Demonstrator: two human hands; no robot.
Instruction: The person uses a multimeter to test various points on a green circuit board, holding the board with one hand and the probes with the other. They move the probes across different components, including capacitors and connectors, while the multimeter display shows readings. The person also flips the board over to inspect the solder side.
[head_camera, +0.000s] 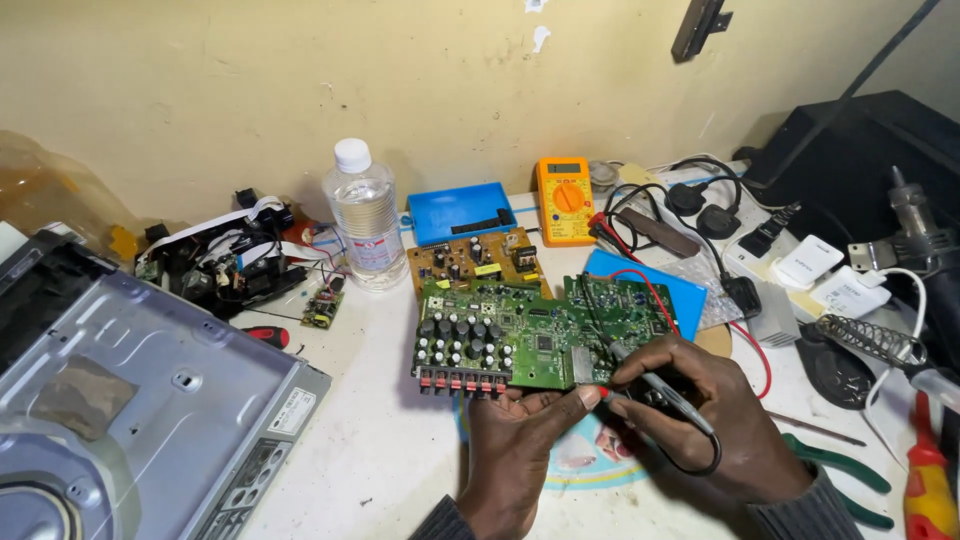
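Green circuit board (530, 335) pinched by left hand (520, 450); right hand (715, 415) grips a probe (655, 380) touching it.

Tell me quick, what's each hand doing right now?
Left hand: closed, holding the green board by its edge.
Right hand: closed on the probe.

Bare bench (380, 440) is lying open in front of the green circuit board (530, 330), between the grey metal chassis (150, 400) on the left and the left hand (520, 450) — the widest free lane. Behind the board, a brown circuit board (470, 258), a plastic bottle (365, 215) and a blue tray (460, 210) are crowding the way to the wall. On the right, black and red cables (700, 200), a yellow multimeter (565, 200), green-handled pliers (840, 480) and a soldering-iron stand (870, 340) are cluttering the surface — little room is showing there.
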